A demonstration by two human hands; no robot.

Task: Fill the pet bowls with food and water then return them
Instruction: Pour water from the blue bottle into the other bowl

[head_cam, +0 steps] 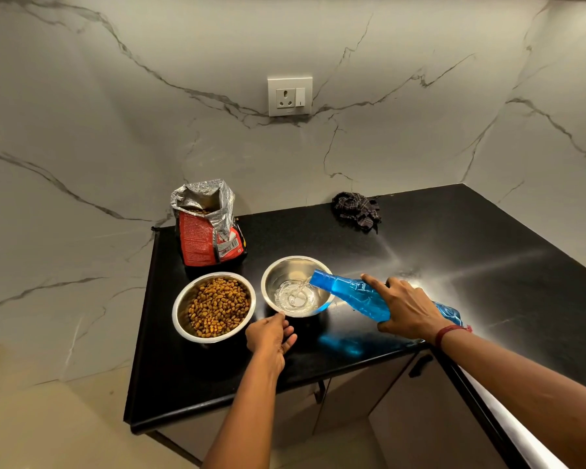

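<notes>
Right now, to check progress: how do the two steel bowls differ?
The left bowl holds brown kibble; the right bowl holds shallow water, pouring from the blue bottle. The left hand grips the right bowl's rim; the left bowl stands untouched. Both are round steel on the black counter.

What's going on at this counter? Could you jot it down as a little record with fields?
food bowl: full of brown kibble
water bowl: steel, a little water in it
blue bottle: tilted, pouring into the water bowl
left grip: hand holds the water bowl's near rim
right grip: hand holds the blue bottle
also there: open food bag, dark cloth, black counter
</notes>
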